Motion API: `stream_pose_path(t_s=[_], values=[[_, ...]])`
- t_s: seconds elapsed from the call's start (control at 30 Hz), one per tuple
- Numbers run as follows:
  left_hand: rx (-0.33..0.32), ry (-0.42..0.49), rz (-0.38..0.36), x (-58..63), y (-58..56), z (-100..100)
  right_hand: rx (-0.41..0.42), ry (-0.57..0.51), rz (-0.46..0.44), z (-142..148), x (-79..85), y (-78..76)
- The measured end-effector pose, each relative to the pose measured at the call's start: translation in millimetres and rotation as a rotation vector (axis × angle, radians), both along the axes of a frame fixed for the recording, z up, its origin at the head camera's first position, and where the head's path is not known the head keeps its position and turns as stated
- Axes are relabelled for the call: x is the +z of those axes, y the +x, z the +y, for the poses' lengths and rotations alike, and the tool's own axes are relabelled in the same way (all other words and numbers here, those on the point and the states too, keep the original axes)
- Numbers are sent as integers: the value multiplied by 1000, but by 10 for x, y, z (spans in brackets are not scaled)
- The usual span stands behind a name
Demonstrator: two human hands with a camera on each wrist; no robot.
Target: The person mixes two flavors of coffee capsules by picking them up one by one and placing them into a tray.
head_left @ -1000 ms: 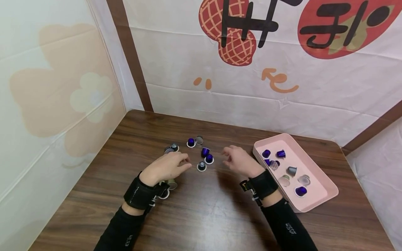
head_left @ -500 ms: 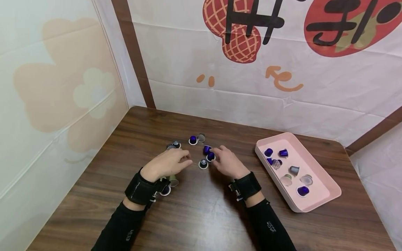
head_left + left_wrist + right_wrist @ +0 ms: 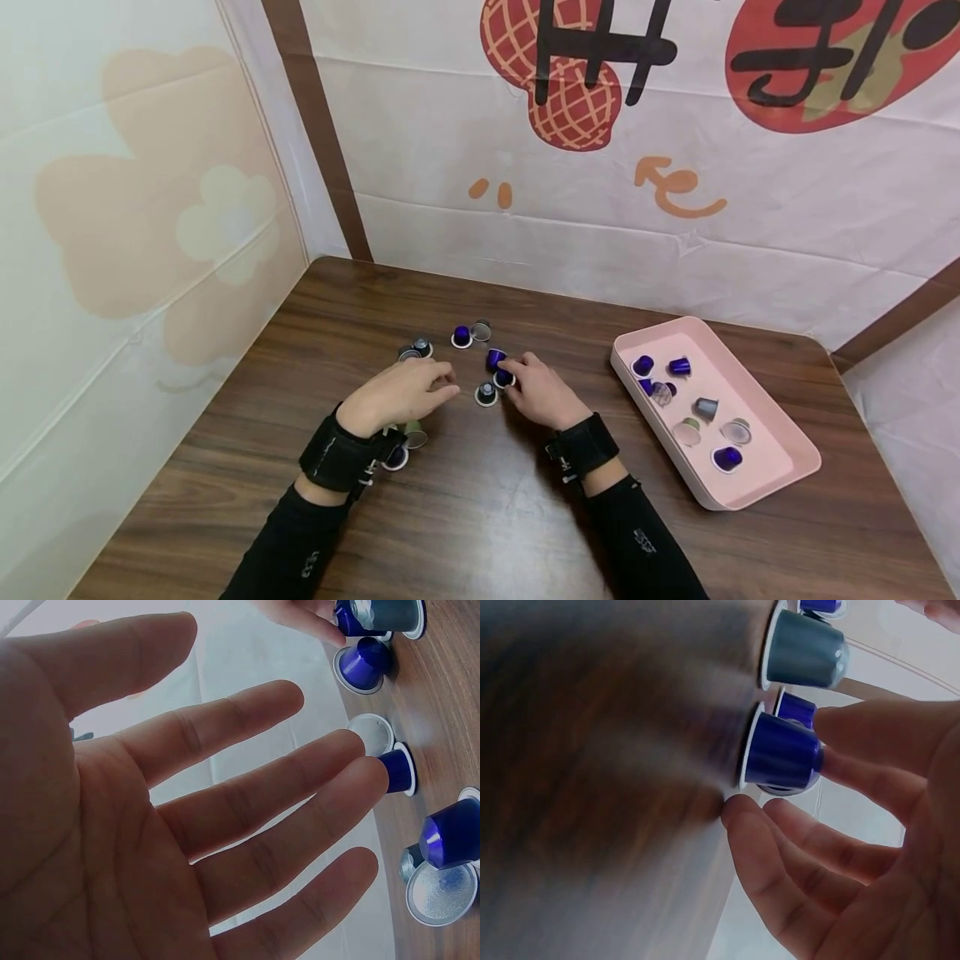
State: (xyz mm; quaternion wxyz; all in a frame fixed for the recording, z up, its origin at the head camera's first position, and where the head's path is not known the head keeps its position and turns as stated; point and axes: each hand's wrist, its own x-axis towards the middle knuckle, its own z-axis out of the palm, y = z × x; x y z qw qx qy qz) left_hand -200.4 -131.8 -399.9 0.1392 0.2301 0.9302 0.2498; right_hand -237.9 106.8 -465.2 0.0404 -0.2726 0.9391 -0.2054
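My right hand (image 3: 551,393) reaches down to a small cluster of coffee capsules mid-table. In the right wrist view its thumb and index finger bracket an upright blue coffee capsule (image 3: 784,754), whose white rim is at the table; the other fingers curve below. Beside it stand a dark grey-green capsule (image 3: 486,393) and a tipped blue capsule (image 3: 496,358). My left hand (image 3: 401,390) hovers at the left, holding nothing, fingers spread and nearly straight in the left wrist view. Around it lie several capsules, partly hidden by it, among them a green one (image 3: 414,435) and a blue one (image 3: 396,457).
A pink tray (image 3: 780,458) with several blue, grey and clear-looking capsules stands at the right. Farther back on the table (image 3: 525,533) are a blue capsule (image 3: 462,335) and a pale-faced capsule (image 3: 481,332). A printed cloth (image 3: 450,242) hangs behind.
My right hand has moved left, from apart beside the cluster to the upright blue capsule, and stays there over the last half second. The left hand has hardly moved.
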Motion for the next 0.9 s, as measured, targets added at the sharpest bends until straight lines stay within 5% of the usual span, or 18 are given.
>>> stream_pose_path(t_s=[0.9], values=[[-5,-36,4,-23,17,67,17,55,-26,7,17,16]])
